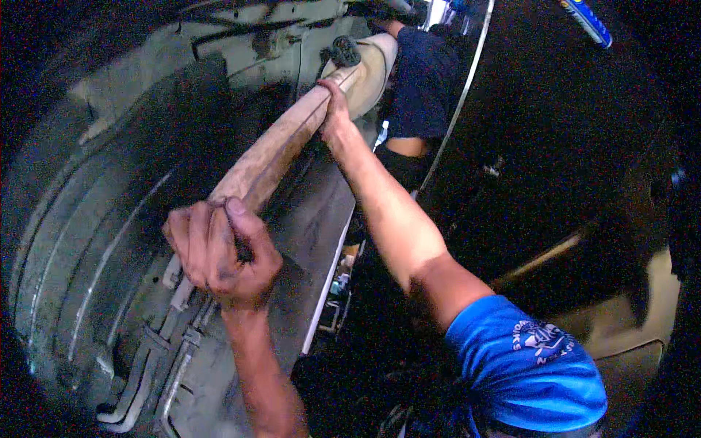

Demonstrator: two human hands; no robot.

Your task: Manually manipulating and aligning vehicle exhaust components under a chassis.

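Observation:
A long, rust-tinged exhaust pipe (274, 150) slants under the vehicle's grey underbody, with a seam along its length. At its far end it meets a wider pale muffler (374, 66). A black rubber hanger (345, 52) sits on top near that joint. My left hand (223, 252) is closed at the near end of the pipe, fingers curled, and hides that end. Farther along, my right hand (336, 109) wraps the pipe from its right side just before the muffler, the arm stretched out.
Ribbed dark underbody (95, 263) curves along the left, with thin metal lines (157, 343) below my left hand. A person in dark clothing (423, 87) stands close beyond the muffler. A blue can (588, 23) lies at upper right, and an orange-brown rod (540, 259) at right.

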